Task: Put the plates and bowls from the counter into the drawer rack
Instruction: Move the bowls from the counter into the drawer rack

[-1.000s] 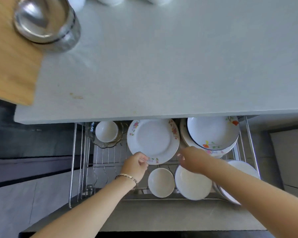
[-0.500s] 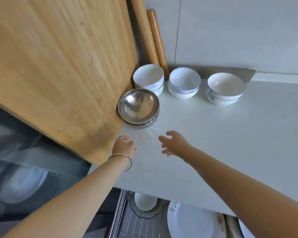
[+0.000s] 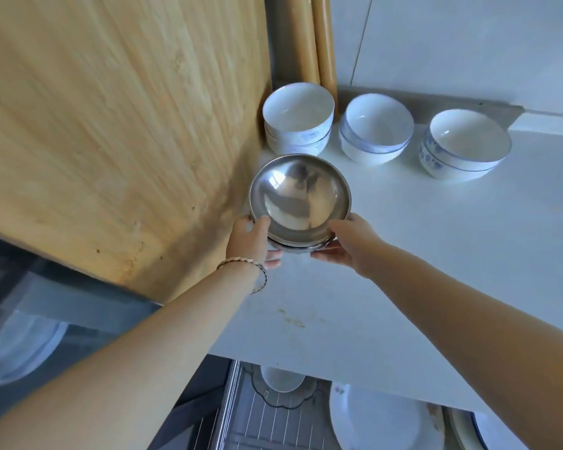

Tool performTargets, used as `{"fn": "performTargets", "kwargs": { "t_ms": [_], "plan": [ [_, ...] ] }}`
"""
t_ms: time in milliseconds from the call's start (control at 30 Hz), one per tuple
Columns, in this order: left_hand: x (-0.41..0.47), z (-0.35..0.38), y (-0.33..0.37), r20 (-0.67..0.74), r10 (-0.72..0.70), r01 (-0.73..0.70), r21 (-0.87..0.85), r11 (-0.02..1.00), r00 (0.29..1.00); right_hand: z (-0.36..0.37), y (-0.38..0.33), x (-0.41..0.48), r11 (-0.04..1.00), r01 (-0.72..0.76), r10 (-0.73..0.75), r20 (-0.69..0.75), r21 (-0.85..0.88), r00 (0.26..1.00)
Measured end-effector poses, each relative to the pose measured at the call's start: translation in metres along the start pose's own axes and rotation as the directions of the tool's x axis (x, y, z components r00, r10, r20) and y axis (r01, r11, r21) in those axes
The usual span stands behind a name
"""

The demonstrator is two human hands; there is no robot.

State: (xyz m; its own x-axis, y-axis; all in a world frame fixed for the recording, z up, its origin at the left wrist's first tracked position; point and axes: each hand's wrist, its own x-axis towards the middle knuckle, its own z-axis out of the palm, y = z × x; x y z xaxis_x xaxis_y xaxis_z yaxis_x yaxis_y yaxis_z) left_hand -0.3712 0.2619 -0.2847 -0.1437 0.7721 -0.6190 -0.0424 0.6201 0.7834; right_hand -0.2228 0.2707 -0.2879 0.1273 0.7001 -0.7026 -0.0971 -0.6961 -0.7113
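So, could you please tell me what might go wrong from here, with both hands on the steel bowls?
1. The steel bowls look stacked, and the left hand and right hand hold only their near edge; the top one could slip.
2. A white bowl stack stands just behind and the wooden board close beside; lifting carelessly might knock them.

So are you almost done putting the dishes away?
Not quite. A plate and a small bowl already sit in the drawer rack. The left hand and right hand grip the steel bowls. Three white bowl stacks wait on the counter.
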Motion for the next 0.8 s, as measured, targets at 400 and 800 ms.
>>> {"fn": "performTargets", "kwargs": {
  "t_ms": [400,800],
  "plan": [
    [-0.161,0.015,-0.130,0.334,-0.058,-0.072,0.364,0.929,0.941,-0.144,0.140,-0.174,0.976,-0.063,0.085,0.099,-0.208,0.991],
    [-0.207,-0.015,-0.294,0.122,-0.385,0.307,0.408,0.860,0.915,-0.139,0.319,-0.199,0.908,-0.230,0.276,0.087,-0.350,0.957]
  ]
}}
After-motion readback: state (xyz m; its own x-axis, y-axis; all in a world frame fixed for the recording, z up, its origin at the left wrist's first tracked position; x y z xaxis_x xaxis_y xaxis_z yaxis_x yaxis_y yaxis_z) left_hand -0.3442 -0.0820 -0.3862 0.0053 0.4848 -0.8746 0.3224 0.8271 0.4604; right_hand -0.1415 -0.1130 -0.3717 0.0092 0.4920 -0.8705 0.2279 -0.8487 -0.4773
